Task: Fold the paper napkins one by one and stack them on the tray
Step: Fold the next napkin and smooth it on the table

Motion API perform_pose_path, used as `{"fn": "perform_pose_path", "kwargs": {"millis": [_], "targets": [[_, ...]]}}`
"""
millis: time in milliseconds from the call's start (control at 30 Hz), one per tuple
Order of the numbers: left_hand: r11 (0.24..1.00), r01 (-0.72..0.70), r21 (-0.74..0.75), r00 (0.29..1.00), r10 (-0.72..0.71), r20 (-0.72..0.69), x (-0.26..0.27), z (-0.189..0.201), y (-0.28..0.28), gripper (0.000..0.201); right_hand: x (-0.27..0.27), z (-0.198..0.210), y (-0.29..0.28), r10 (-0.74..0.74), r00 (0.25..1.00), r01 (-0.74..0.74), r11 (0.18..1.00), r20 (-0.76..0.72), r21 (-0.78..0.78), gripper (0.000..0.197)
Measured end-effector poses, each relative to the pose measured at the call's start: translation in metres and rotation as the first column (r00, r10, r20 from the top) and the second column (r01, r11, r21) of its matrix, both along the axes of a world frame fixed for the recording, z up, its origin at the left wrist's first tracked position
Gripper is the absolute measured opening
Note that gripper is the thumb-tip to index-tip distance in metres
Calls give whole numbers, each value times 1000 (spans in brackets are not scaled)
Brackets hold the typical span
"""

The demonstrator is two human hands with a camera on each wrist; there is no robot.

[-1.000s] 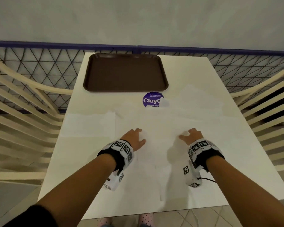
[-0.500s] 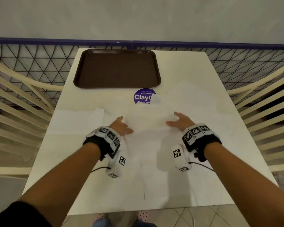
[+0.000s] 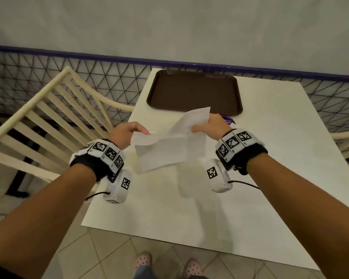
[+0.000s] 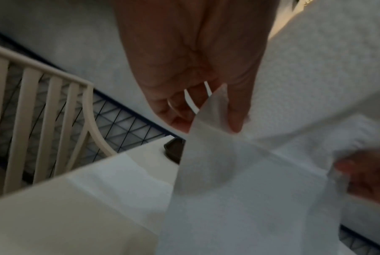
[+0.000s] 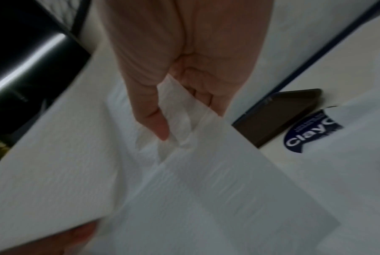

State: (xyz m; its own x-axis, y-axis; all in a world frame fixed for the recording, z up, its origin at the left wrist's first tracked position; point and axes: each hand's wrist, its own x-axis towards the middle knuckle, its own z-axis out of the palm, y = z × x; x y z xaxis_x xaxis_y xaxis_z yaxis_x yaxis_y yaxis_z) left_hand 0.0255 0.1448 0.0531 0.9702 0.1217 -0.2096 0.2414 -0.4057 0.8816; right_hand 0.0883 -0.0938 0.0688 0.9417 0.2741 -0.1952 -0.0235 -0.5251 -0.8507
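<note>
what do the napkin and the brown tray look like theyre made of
Napkin: thin white tissue paper, matte; it creases, droops and bunches where the left hand and right hand pinch it.
Tray: probably moulded plastic, dark brown with a dull sheen, raised rim and rounded corners; the material is not certain from the look.

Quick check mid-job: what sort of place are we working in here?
Probably a café or food-court seating area: a brown serving tray on a white table, slatted cream chairs alongside, and a branded purple sticker on the tabletop.
</note>
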Motion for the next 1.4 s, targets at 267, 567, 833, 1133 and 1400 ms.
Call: {"fn": "perform_pose_path", "kwargs": {"millis": [267,567,833,1133,1400], "targets": [[953,147,265,924,-228,306,-37,-24,61,45,-54,-18,35,143,979,-142,990,144,-17,25],[792,354,498,877,-465,117,-87,-94,73,62,-118,-92,44,251,966,-258,921,-61,-292,28],[886,365,286,931,-341,-131,-103,-107,72,36,-131,-114,57,96,982,-141,947,-165,-289,24],[879,387,279,863,-238,-446,-98,-103,81,42,-114,-111,56,-23,914,-93,960,-405,-263,34],[884,335,327,871,-158,-466,-93,-99,70,49,-102,-116,61,-122,912,40,977,-391,-210,34]]}}
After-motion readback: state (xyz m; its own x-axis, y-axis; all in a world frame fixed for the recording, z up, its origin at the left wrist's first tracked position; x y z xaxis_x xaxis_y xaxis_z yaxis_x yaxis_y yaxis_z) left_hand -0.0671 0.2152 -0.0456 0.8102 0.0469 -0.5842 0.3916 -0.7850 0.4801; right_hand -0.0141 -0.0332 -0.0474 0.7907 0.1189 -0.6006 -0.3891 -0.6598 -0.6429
